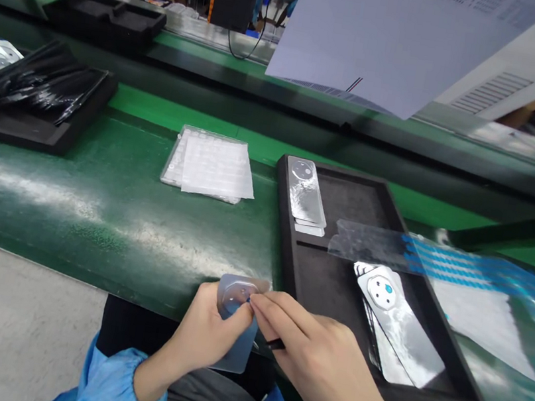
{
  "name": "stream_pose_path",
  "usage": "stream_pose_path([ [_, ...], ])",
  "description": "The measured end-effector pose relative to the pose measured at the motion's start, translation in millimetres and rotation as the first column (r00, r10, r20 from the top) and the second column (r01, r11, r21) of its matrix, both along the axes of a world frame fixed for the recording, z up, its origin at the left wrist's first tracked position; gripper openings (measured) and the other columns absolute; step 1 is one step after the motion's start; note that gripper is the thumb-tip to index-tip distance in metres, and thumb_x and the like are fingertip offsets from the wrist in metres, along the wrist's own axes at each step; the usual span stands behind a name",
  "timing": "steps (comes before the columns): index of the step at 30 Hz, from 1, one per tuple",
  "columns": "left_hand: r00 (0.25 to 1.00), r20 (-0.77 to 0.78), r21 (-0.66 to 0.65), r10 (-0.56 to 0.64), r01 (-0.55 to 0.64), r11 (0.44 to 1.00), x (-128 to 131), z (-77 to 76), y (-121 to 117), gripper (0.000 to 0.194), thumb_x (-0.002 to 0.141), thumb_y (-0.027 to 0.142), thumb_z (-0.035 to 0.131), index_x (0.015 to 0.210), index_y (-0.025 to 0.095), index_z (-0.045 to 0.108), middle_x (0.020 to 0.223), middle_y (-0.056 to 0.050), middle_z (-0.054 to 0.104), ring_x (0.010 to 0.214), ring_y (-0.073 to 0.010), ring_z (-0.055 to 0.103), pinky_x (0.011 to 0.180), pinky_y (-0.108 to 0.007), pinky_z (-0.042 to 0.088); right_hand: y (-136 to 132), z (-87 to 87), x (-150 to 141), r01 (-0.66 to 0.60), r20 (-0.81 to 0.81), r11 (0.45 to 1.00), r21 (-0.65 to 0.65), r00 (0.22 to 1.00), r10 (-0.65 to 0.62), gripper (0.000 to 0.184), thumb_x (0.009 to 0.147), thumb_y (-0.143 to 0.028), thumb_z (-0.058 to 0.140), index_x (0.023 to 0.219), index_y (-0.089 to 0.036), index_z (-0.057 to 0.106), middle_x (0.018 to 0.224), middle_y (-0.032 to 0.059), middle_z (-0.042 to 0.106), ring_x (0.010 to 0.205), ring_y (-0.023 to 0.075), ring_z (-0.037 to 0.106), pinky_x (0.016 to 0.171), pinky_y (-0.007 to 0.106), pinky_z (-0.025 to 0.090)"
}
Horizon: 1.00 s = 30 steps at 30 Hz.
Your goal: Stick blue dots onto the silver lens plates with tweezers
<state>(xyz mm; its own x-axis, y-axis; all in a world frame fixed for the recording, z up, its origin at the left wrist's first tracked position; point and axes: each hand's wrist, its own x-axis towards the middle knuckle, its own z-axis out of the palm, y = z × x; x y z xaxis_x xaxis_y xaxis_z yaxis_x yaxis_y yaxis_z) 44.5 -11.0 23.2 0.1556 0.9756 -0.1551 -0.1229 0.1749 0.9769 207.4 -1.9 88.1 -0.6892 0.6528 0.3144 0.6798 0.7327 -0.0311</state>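
My left hand (pixel 207 335) grips a silvery phone back cover (pixel 239 297) at the near edge of the green bench, thumb laid on its camera ring. My right hand (pixel 315 355) pinches at the cover's camera area with the fingertips, and a thin dark tool shows under its fingers. Just right of my hands is a black tray (pixel 335 284). It holds a stack of back covers (pixel 399 331) in the near compartment and another stack of covers (pixel 305 189) in the far one.
A clear bag of white sheets (pixel 212 165) lies mid-bench. A black tray with dark plastic bags (pixel 37 92) sits far left. Clear film with blue stripes (pixel 440 256) overlaps the tray's right side. A paper sheet (pixel 397 39) hangs overhead. Other workers stand beyond the conveyor.
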Motion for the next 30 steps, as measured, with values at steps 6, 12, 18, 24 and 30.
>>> stream_pose_path([
  [6,0.999,0.048,-0.023,0.0,0.001,1.0,-1.4,4.6,0.1,0.019,0.088,0.023,0.065,0.093,0.015,0.081,0.091,-0.005,0.083,0.09,-0.0232,0.076,0.082,-0.028,0.059,2.1,-3.1,0.9,0.009,-0.004,0.998,-0.059,1.0,-0.009,0.038,0.088,0.006,0.036,0.107,-0.018,0.059,0.091,0.0028,0.076,0.058,0.0137,0.07,0.046,0.027,0.047],
  [12,0.996,0.089,-0.025,-0.032,0.035,0.999,-1.4,1.3,0.5,0.017,0.089,0.024,0.066,0.093,0.015,0.08,0.09,-0.005,0.082,0.089,-0.0228,0.075,0.081,-0.028,0.058,6.2,-5.3,5.0,-0.06,-0.005,0.997,-0.05,0.998,0.059,0.037,0.091,0.005,0.036,0.109,-0.015,0.06,0.088,0.0039,0.075,0.056,0.0136,0.068,0.048,0.027,0.047],
  [18,0.987,0.15,-0.069,-0.056,0.067,0.995,-4.7,-1.9,2.3,0.014,0.09,0.026,0.067,0.087,0.016,0.076,0.084,-0.003,0.077,0.078,-0.0173,0.069,0.072,-0.024,0.054,9.4,-9.0,9.1,-0.112,-0.053,0.993,-0.033,0.993,0.11,0.024,0.102,-0.004,0.041,0.11,-0.014,0.061,0.091,0.0072,0.077,0.06,0.0137,0.07,0.053,0.026,0.051],
  [24,0.982,0.175,-0.101,-0.076,0.095,0.99,-7.0,-1.8,2.5,0.012,0.086,0.026,0.074,0.08,0.016,0.072,0.074,-0.001,0.069,0.068,-0.0138,0.059,0.064,-0.023,0.049,8.9,-13.6,14.9,-0.143,-0.108,0.989,-0.043,0.985,0.138,0.021,0.102,-0.006,0.047,0.116,-0.014,0.061,0.092,0.007,0.077,0.068,0.016,0.073,0.058,0.026,0.056],
  [30,0.985,0.157,-0.1,-0.07,0.086,0.991,-8.1,-1.6,3.6,0.014,0.086,0.028,0.072,0.08,0.016,0.071,0.073,-0.001,0.065,0.067,-0.0135,0.056,0.063,-0.023,0.048,7.9,-15.8,17.4,-0.162,-0.11,0.986,-0.026,0.981,0.158,0.022,0.105,-0.007,0.045,0.118,-0.014,0.062,0.097,0.0084,0.079,0.077,0.0169,0.076,0.062,0.026,0.061],
])
